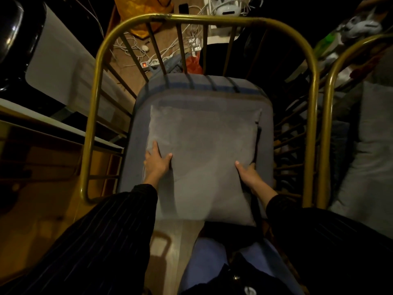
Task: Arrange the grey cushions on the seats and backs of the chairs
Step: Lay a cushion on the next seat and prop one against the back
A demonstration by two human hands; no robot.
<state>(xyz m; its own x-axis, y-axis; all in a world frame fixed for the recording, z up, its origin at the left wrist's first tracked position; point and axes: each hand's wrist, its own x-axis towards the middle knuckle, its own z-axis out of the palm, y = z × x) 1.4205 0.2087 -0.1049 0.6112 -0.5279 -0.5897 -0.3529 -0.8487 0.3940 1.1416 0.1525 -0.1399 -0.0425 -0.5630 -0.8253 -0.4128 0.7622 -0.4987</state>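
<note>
A square grey cushion (204, 158) is held over the grey-blue padded seat (136, 145) of a chair with a curved brass frame (95, 86). The cushion's near edge overhangs the seat front. My left hand (156, 161) grips its left edge, thumb on top. On the cushion's lower right edge, my right hand (247, 173) holds on with its fingers curled round the side. Both arms wear dark striped sleeves.
A second brass-framed chair (331, 99) stands at the right with a grey cushion (370, 162) on it. A white table edge (63, 128) lies to the left. Behind the chair back are cables and a power strip (148, 64) on the wooden floor.
</note>
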